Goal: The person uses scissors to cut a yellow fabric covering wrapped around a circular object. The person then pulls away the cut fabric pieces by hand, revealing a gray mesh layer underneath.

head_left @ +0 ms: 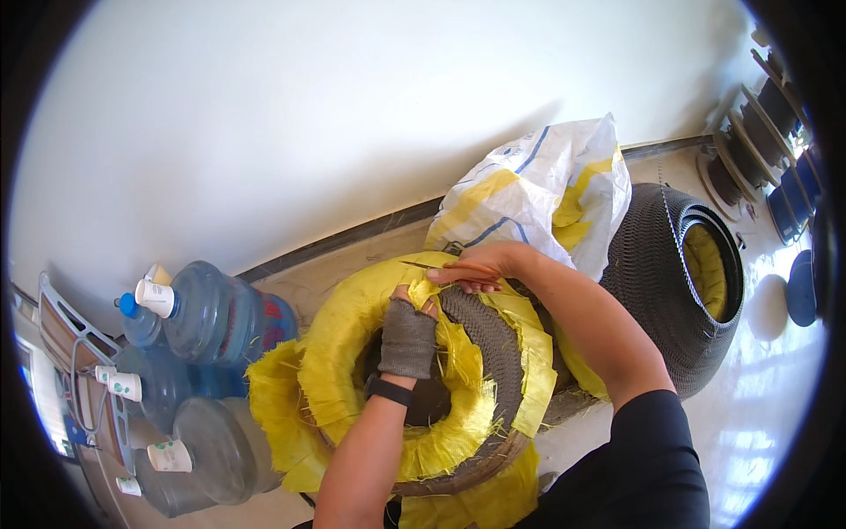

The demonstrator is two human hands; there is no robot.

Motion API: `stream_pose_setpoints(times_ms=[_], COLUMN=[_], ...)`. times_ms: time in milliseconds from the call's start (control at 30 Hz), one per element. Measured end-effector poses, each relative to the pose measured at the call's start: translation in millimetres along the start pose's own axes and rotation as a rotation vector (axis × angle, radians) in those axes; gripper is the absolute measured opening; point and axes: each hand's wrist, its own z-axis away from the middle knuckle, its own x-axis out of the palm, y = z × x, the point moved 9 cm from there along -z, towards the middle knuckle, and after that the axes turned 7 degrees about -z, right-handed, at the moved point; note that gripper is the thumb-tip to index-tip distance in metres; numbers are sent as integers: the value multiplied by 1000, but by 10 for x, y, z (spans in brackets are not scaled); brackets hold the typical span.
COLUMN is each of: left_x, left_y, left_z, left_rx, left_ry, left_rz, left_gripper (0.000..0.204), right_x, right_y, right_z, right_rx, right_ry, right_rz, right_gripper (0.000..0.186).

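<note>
A ringed coil of grey ridged material (489, 361) lies in front of me, partly wrapped in torn, fringed yellow woven wrapping (330, 317). My left hand (405, 335), in a grey fingerless glove with a black band at the wrist, has its fingers closed on the yellow strip at the coil's upper inner edge. My right hand (489, 264) grips an orange-handled cutting tool, apparently scissors (463, 271), whose metal tip points left over the wrapping, just above my left fingers. Loose yellow flaps (467, 494) hang round the coil.
Large water bottles (198, 317) with cups on their necks stand at left, beside a folded chair (70, 335). Behind the coil sit a white woven sack (520, 185) and a bulging grey roll (643, 282). Several spools (749, 150) line the right side. A white wall backs everything.
</note>
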Motion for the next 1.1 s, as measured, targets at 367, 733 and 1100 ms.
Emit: stream_pose_setpoints(times_ms=[367,733,1100], left_x=[109,-16,-447], left_y=[-244,-16,153], left_z=[56,147,681], left_rx=[-33,112,555], left_ry=[-100,-216,-509], left_rz=[132,-3,-614], left_gripper=[35,27,20], right_x=[14,-51,-266], right_y=[-271,-478,-350], right_z=[-113,-245,376], right_rx=[-43,-199,-75], right_ry=[87,169,146], right_rz=[145,92,512], right_gripper=[88,92,104])
